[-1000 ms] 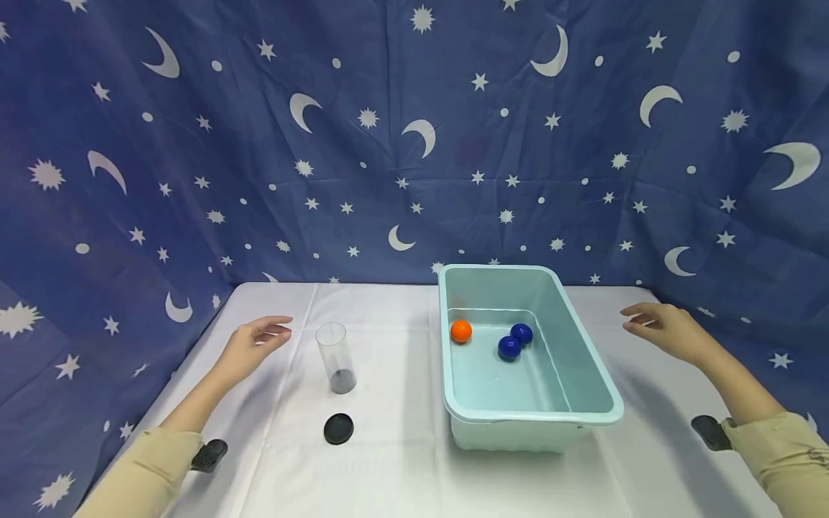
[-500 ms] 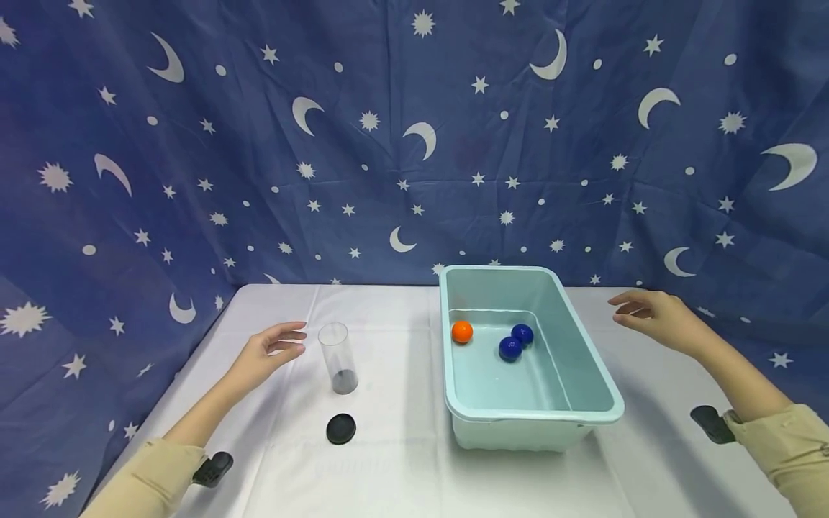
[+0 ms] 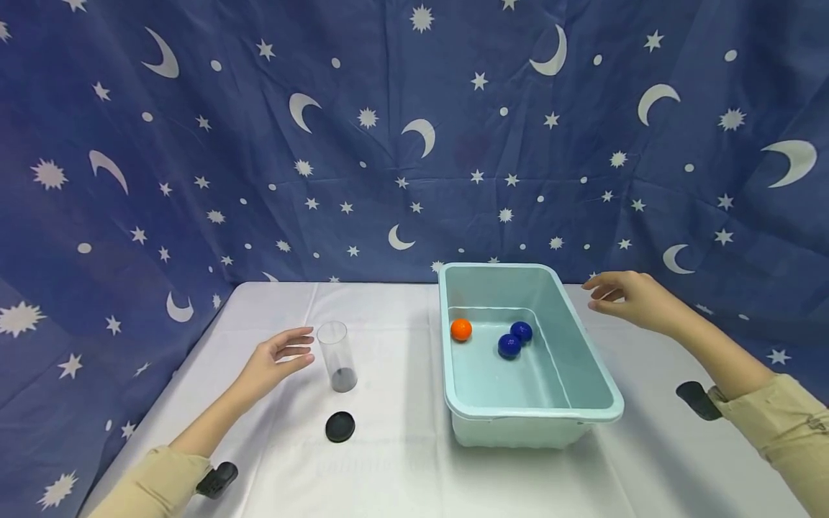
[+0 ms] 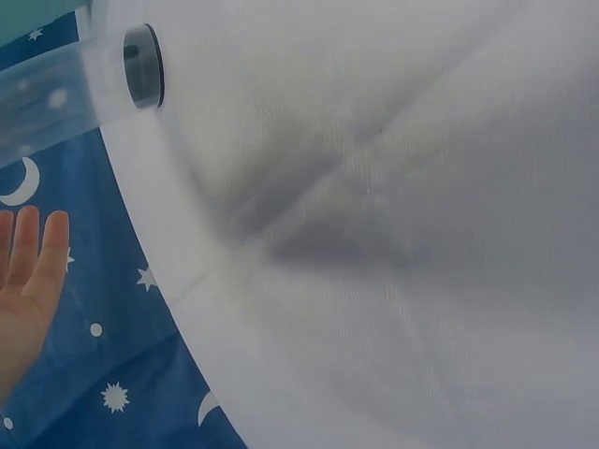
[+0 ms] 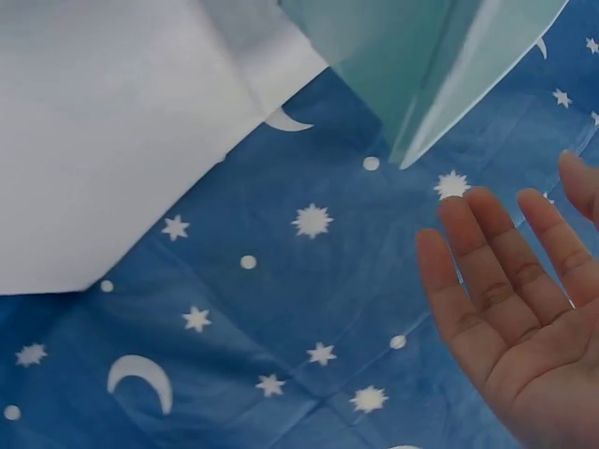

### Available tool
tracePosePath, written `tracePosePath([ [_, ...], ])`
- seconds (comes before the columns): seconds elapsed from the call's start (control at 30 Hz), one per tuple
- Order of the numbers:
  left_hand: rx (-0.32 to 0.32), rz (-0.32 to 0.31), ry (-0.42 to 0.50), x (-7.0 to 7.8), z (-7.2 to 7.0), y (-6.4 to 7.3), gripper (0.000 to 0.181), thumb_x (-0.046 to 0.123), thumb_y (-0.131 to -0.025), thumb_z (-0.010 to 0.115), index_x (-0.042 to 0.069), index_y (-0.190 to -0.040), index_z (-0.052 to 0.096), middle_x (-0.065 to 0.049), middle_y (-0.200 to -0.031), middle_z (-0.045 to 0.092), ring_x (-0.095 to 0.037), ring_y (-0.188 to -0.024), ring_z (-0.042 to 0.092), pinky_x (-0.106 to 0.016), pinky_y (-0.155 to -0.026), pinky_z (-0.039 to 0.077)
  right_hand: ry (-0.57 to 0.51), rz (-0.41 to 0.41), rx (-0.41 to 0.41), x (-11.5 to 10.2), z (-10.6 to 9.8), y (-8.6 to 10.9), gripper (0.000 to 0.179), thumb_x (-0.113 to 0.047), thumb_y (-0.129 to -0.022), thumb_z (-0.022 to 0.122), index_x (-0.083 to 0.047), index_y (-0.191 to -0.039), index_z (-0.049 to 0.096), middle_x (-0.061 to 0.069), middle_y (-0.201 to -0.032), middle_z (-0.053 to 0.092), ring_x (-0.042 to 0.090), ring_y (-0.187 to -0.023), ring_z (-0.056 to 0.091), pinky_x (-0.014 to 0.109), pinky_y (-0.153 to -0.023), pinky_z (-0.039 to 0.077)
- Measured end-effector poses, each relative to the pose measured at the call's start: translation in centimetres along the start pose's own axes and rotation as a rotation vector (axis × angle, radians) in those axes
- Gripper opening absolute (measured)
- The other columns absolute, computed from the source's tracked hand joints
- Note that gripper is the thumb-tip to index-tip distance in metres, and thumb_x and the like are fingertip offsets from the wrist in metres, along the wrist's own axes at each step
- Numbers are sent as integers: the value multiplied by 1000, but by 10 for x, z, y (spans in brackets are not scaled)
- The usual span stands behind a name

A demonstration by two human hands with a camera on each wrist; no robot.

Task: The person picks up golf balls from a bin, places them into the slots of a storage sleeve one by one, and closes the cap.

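Note:
A clear cylinder (image 3: 337,356) with a dark bottom stands upright on the left of the white table. Just left of its rim is my left hand (image 3: 275,363), fingers spread loosely and holding nothing. In the left wrist view the same clear cylinder (image 4: 47,98) appears beyond the fingers. A black round lid (image 3: 340,426) lies in front of the cylinder. My right hand (image 3: 631,298) hovers by the right rim of a pale green tub (image 3: 534,414), its relaxed fingers holding nothing. Inside the tub lie an orange ball (image 3: 461,329) and two dark blue balls (image 3: 509,346).
A white cloth covers the table (image 3: 382,460). Behind and at both sides hangs a blue curtain (image 3: 363,180) with moons and stars. A black device (image 3: 216,480) is strapped at the left wrist, and another black device (image 3: 698,400) at the right.
My left hand has moved right, closer to the clear cylinder. My right hand has moved left and up towards the tub's rim. The cylinder, lid, tub and balls have stayed in place.

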State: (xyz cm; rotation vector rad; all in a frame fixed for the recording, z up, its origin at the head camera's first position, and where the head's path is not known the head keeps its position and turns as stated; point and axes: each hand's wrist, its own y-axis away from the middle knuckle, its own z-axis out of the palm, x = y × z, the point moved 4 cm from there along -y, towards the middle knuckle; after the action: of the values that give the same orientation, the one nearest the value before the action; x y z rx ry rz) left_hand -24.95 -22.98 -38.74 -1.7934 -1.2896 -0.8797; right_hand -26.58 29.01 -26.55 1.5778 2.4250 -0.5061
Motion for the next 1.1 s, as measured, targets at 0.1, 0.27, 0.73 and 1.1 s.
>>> tracePosePath([
  [0.1, 7, -8, 14, 2, 3, 1, 52, 13, -89, 65, -2, -135, 46, -27, -128, 54, -43, -114, 56, -12, -82, 49, 9, 7, -23, -9, 2, -5, 29, -7, -85, 66, 7, -110, 63, 23, -99, 67, 35, -89, 65, 42, -73, 58],
  [0.27, 44, -31, 18, 0, 7, 1, 54, 12, -87, 67, -2, -135, 46, -27, -130, 53, -44, -116, 54, -13, -81, 50, 24, 2, -64, -29, 7, -19, 29, -6, -85, 67, 6, -110, 63, 20, -96, 68, 31, -86, 66, 40, -71, 58],
  [0.73, 50, -94, 86, 0, 33, -11, 62, 12, -83, 71, 1, -137, 43, -24, -132, 50, -41, -121, 51, -27, -86, 54, 13, -83, -143, -62, 20, -57, 27, -6, -85, 66, 4, -109, 65, 19, -96, 70, 31, -88, 67, 40, -76, 57],
  [1.1, 126, -79, 110, -5, 40, -15, 54, 8, -80, 73, -1, -128, 50, -25, -125, 56, -37, -111, 58, -14, -78, 51, 3, -51, -225, -67, 52, -86, 26, -6, -85, 65, 3, -110, 65, 21, -99, 68, 32, -90, 66, 40, -80, 57],
])
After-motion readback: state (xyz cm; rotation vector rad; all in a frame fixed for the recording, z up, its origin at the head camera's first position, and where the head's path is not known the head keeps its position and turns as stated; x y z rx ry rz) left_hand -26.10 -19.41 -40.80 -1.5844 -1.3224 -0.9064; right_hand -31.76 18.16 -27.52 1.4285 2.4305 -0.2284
